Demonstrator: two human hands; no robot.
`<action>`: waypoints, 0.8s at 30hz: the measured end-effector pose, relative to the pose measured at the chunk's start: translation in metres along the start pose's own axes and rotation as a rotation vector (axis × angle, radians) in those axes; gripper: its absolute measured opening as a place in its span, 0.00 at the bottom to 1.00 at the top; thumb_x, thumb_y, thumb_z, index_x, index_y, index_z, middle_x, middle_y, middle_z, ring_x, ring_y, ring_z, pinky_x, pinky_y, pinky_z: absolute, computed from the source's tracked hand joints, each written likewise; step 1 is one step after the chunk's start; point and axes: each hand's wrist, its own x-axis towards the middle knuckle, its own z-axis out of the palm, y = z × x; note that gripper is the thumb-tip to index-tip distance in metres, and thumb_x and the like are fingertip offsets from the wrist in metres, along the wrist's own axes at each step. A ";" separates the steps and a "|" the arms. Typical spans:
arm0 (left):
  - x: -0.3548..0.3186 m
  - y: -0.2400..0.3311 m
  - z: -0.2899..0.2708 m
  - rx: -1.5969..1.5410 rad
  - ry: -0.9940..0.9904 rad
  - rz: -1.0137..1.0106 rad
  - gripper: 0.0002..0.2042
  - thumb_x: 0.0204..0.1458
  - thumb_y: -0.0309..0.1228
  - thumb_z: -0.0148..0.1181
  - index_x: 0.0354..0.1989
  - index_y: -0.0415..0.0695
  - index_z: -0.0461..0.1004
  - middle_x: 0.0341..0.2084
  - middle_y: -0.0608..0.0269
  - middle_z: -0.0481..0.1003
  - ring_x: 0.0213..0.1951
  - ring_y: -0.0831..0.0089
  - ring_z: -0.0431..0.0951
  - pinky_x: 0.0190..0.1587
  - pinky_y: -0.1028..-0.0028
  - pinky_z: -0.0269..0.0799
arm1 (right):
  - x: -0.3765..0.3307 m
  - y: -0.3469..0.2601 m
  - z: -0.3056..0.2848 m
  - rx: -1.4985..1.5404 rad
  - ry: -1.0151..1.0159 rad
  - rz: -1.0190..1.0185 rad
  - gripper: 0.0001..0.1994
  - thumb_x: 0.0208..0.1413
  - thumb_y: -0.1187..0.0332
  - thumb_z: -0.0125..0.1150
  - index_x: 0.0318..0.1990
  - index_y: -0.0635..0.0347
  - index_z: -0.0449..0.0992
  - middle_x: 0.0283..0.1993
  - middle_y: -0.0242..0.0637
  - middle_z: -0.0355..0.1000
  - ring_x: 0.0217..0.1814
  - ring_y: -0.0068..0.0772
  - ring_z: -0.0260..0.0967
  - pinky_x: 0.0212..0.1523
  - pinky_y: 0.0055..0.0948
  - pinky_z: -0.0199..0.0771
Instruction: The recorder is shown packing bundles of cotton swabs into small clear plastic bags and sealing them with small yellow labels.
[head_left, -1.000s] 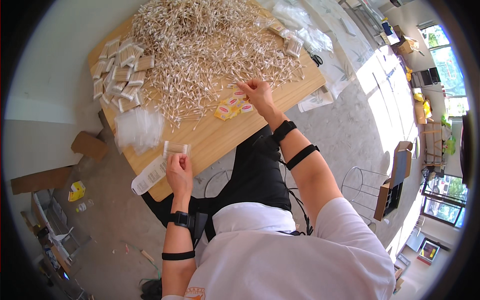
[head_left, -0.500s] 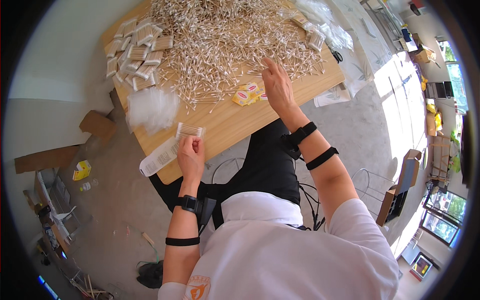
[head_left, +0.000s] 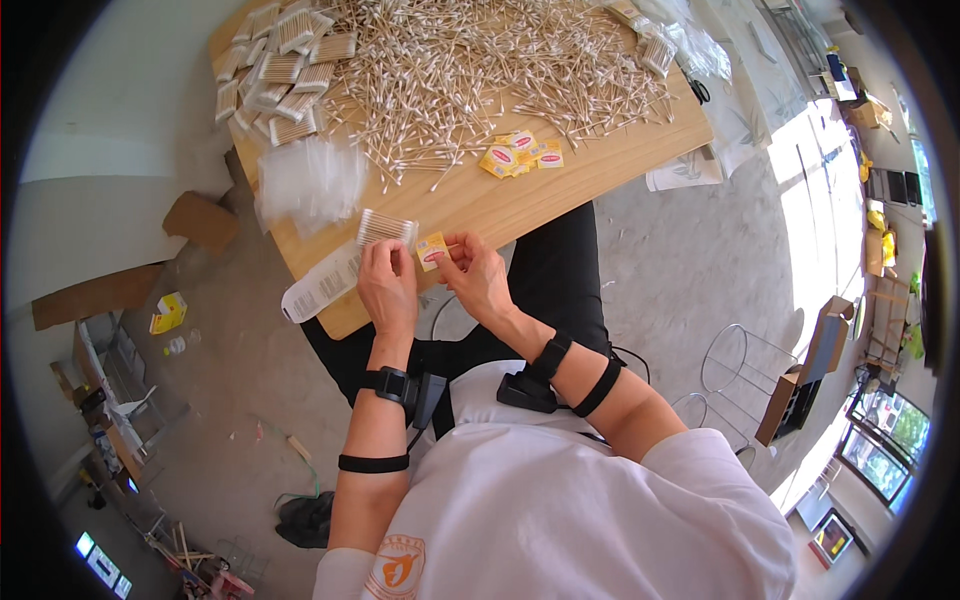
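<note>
Small clear bag of cotton swabs (head_left: 386, 229) is pinched in the left hand (head_left: 386, 285), right at the near edge of the wooden table (head_left: 520, 205). The right hand (head_left: 478, 278) grips a little yellow label (head_left: 432, 251) just beside the bag. More yellow labels (head_left: 520, 156) sit mid-table, a huge loose swab pile (head_left: 480, 70) behind them, packed bundles (head_left: 280, 60) far left, empty clear bags (head_left: 310, 180) nearby.

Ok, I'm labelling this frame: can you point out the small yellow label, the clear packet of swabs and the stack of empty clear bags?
small yellow label (head_left: 432, 251), head view, its face.
clear packet of swabs (head_left: 386, 228), head view, its middle.
stack of empty clear bags (head_left: 310, 182), head view, top bag.
</note>
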 end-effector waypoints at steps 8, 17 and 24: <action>0.000 0.003 -0.004 0.052 -0.050 -0.069 0.05 0.52 0.22 0.59 0.36 0.40 0.70 0.26 0.58 0.71 0.29 0.60 0.75 0.33 0.65 0.71 | 0.011 0.007 0.025 -0.041 0.082 -0.053 0.09 0.56 0.70 0.63 0.36 0.68 0.74 0.27 0.37 0.76 0.24 0.21 0.73 0.23 0.22 0.72; 0.000 0.002 -0.003 -0.008 -0.059 -0.044 0.06 0.52 0.22 0.60 0.37 0.39 0.71 0.29 0.56 0.70 0.32 0.59 0.75 0.34 0.64 0.73 | 0.010 0.010 0.023 -0.140 0.053 0.001 0.10 0.49 0.68 0.63 0.30 0.69 0.77 0.24 0.50 0.75 0.24 0.42 0.74 0.27 0.36 0.72; 0.004 0.004 -0.004 0.285 0.017 0.175 0.07 0.47 0.21 0.61 0.32 0.43 0.69 0.30 0.59 0.69 0.37 0.57 0.72 0.42 0.60 0.67 | 0.016 0.025 0.021 -0.194 0.020 -0.066 0.11 0.56 0.67 0.60 0.31 0.68 0.78 0.19 0.36 0.73 0.16 0.21 0.69 0.19 0.24 0.68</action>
